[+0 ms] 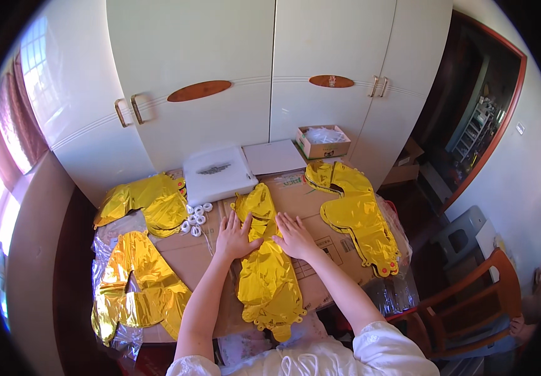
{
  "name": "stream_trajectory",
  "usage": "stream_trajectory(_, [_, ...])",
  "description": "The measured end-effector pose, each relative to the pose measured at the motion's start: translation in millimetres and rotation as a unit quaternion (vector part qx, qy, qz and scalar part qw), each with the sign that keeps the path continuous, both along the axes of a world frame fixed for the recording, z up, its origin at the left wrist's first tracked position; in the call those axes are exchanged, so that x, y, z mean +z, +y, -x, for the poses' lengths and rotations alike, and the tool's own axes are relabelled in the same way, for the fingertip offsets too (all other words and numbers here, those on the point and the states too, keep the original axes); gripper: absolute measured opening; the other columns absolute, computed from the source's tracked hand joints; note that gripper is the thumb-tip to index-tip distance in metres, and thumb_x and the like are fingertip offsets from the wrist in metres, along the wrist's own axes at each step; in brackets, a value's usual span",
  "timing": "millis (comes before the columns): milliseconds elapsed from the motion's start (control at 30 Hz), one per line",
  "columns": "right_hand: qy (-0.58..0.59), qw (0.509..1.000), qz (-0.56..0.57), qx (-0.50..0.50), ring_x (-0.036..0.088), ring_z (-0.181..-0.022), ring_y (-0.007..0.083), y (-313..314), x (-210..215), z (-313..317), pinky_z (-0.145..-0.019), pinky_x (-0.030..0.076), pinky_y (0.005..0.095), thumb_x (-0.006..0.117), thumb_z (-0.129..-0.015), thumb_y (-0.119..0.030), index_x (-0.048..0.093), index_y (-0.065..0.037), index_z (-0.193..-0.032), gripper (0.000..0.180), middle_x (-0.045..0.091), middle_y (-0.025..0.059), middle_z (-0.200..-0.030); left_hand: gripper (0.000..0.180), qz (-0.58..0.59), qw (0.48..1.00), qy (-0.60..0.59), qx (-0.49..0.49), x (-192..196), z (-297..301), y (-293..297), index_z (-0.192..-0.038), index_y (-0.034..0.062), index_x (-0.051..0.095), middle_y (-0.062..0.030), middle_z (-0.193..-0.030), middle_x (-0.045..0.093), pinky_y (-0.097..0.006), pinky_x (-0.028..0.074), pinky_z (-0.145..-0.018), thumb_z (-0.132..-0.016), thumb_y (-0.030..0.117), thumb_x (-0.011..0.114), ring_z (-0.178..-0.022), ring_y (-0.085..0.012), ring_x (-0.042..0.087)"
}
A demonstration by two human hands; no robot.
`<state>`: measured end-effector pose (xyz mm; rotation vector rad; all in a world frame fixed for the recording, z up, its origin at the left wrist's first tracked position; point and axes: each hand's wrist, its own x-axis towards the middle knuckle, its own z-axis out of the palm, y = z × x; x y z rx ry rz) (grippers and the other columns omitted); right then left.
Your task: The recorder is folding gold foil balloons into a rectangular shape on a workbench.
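A deflated gold foil balloon lies lengthwise in front of me on the cardboard. My left hand rests with fingers spread at its left edge, the thumb on the foil. Opposite it, my right hand lies flat at the right edge with its fingers apart. Neither hand grips anything. An A-shaped gold foil balloon is at the near left, and more folded gold foil sits behind it. On the right lies a curved stack of gold foil balloons. Several small white ribbon rolls cluster left of my left hand.
Flattened cardboard covers the table. Toward its back are a white flat package, a pale sheet and a small box of clear plastic. A white wardrobe stands behind; a wooden chair is at right, with part of a person beside it.
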<state>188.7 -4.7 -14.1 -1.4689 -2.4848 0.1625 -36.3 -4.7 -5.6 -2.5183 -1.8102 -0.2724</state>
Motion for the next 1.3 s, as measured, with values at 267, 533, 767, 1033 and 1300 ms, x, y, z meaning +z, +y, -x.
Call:
stream_trajectory(267, [-0.058,0.998,-0.005,0.013,0.019,-0.145,0.0287,-3,2,7,-0.117,0.014,0.05,0.033,-0.098,-0.051,0.022,-0.001,-0.149,0.072,0.021,0.0155,-0.156,0.102,0.011,1.0,-0.011,0.008,2,-1,-2,-0.15,0.0019,0.014,-0.0276,-0.147,0.033,-0.047,0.015,-0.116,-0.081,0.068,0.048,-0.143,-0.0368,0.023])
stream_trajectory(533, [-0.081,0.997,0.0,0.016,0.02,-0.145,0.029,-4,5,10,-0.116,0.015,0.0505,0.034,-0.098,-0.052,0.027,-0.007,-0.149,0.068,0.024,0.0144,-0.155,0.1,-0.006,1.0,-0.013,0.004,-1,-1,-2,-0.15,0.0005,0.016,-0.0275,-0.147,0.034,-0.046,0.015,-0.116,-0.083,0.068,0.047,-0.142,-0.0372,0.023])
stream_trajectory(767, [-0.081,0.997,-0.016,0.008,0.021,-0.144,0.0282,-7,6,11,-0.116,0.015,0.0513,0.033,-0.098,-0.052,0.031,-0.011,-0.148,0.065,0.026,0.0114,-0.155,0.094,-0.008,0.999,-0.034,-0.001,-4,0,-1,-0.146,-0.0037,0.025,-0.0262,-0.146,0.036,-0.046,0.016,-0.116,-0.086,0.066,0.043,-0.142,-0.0357,0.024])
stream_trajectory(1033, [-0.089,0.996,-0.026,0.016,0.019,-0.145,0.0262,-5,0,10,-0.116,0.013,0.052,0.032,-0.097,-0.055,0.029,-0.012,-0.149,0.067,0.025,0.0064,-0.157,0.091,-0.016,1.0,-0.024,-0.003,-6,1,2,-0.139,-0.0094,0.036,-0.0271,-0.144,0.038,-0.046,0.019,-0.115,-0.087,0.065,0.043,-0.141,-0.0359,0.026])
stream_trajectory(1300, [-0.118,0.993,0.025,0.013,0.014,-0.147,0.0242,-6,14,14,-0.118,0.009,0.0512,0.037,-0.088,-0.069,0.027,-0.012,-0.15,0.085,0.021,0.0056,-0.158,0.074,0.029,0.995,-0.097,-0.023,-8,19,25,-0.136,-0.0087,0.041,-0.0261,-0.143,0.04,-0.047,0.026,-0.113,-0.09,0.049,0.052,-0.14,-0.0378,0.029])
